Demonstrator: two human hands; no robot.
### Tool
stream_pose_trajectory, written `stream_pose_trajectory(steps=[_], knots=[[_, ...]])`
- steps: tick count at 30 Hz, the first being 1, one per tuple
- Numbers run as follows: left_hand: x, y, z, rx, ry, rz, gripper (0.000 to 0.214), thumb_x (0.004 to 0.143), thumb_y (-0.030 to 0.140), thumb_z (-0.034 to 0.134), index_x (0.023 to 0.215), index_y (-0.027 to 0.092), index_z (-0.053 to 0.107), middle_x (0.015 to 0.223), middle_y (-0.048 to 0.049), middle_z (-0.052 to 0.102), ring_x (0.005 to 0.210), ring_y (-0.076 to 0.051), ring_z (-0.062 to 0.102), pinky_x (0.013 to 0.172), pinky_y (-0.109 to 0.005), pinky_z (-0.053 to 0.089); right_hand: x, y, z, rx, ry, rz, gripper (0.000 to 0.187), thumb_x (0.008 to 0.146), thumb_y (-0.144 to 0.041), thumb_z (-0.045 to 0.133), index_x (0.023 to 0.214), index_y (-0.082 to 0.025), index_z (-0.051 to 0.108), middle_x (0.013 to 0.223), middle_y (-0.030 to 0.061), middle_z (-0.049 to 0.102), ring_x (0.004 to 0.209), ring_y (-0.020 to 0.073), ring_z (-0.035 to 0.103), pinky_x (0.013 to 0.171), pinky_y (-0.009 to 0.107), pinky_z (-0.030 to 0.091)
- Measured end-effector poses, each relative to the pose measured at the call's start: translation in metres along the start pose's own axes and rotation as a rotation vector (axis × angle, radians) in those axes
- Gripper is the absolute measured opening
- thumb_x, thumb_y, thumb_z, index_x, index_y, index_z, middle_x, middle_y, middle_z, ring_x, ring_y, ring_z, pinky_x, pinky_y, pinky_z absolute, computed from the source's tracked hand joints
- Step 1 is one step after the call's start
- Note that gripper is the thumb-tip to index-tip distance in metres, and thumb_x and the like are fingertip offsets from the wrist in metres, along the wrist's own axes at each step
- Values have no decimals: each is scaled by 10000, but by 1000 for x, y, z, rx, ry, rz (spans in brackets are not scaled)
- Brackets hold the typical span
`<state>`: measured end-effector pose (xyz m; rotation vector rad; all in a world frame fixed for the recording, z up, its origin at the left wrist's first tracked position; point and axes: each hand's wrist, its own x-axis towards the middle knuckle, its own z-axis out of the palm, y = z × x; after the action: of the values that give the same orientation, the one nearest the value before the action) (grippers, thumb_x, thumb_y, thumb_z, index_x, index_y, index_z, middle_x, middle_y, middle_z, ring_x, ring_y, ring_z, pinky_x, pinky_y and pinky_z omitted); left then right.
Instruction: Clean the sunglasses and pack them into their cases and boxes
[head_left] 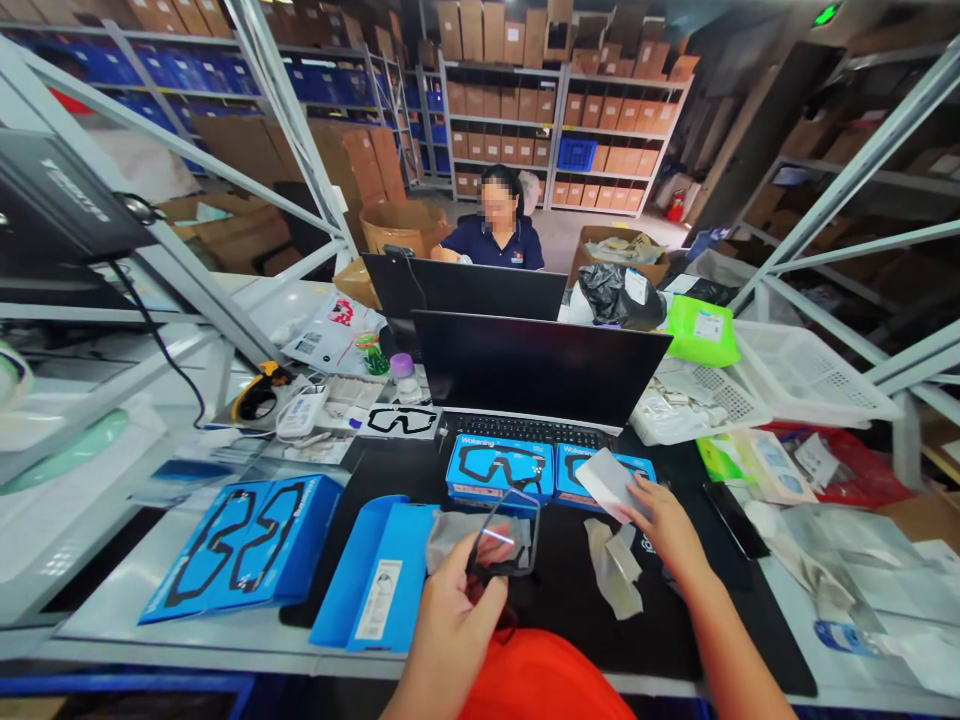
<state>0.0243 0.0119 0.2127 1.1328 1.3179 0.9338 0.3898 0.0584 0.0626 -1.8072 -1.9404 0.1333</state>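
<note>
We are grasping the dark-framed glasses (501, 537) at one end in our left hand (454, 615), holding them above the black mat (562, 625), perhaps keeping our fingers off most of the lens; our right hand (664, 515) is pinching a pale card (606, 480) by its near edge, seemingly leaving most of its face uncovered; a grey pouch (445, 540) is lying behind the glasses, beside an opened blue carton (409, 545); two blue boxes (500, 468) are standing before the keyboard (540, 430), presumably leaving the nearer mat free for handling.
</note>
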Motion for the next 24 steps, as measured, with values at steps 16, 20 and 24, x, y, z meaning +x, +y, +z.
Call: stream_pose_trajectory(steps=[16,20,24], knots=[[5,0,3,-2,58,-30,430,760,298,630,1169,172,662,1247,-127,703,1178,-316,655,902,-397,595,-18,-53,-73,341,365,552,402,911,-534,518,757,-194,667,624,33,657,601,214,609,559,308,472],[6,-3,9,10,66,36,440,776,262,604,1207,188,648,1265,-109,699,1188,-286,654,970,-407,566,-20,-128,-70,1218,308,851,377,757,-555,734,828,-193,661,627,-9,655,504,165,558,455,259,413],[8,-3,12,52,63,70,470,777,239,590,1241,175,626,1288,-113,687,1202,-269,647,1000,-391,548,-15,-189,-55,1701,42,875,360,713,-467,823,941,-206,725,890,53,742,785,239,673,630,309,523]])
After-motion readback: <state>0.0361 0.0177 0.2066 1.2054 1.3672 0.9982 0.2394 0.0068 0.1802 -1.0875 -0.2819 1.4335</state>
